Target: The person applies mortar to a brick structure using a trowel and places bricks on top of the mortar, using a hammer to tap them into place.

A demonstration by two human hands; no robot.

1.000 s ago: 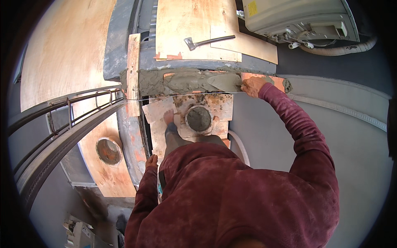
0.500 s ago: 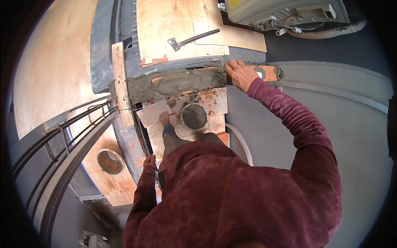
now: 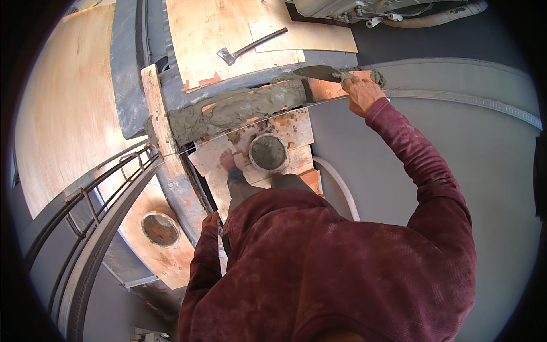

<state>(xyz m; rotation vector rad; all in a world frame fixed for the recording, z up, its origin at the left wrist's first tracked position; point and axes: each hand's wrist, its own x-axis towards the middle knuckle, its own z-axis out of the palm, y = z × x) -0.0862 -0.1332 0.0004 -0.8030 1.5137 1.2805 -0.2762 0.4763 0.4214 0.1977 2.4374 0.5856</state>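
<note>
My right hand [image 3: 364, 94] is closed around the handle of a trowel [image 3: 318, 72] at the right part of a low brick wall. The trowel's grey blade points left, over the wall's far edge by the bare orange brick [image 3: 327, 89]. To the left, wet grey mortar [image 3: 256, 105] lies thick and uneven along the wall top, with some brick showing through. A thin string [image 3: 228, 132] runs taut along the wall's near side. My left hand [image 3: 210, 220] hangs low beside my body; its fingers are mostly hidden.
An axe [image 3: 250, 47] lies on plywood beyond the wall. A round bucket of mortar [image 3: 268, 151] stands near my bare foot [image 3: 228, 161]. Another round container [image 3: 160, 228] sits at the left. A wooden plank [image 3: 159, 114] stands at the wall's left end, near metal bars [image 3: 85, 194].
My right hand has moved right along the wall, and the trowel blade and bare brick now show. The whole view has shifted slightly. My left hand stays low.
</note>
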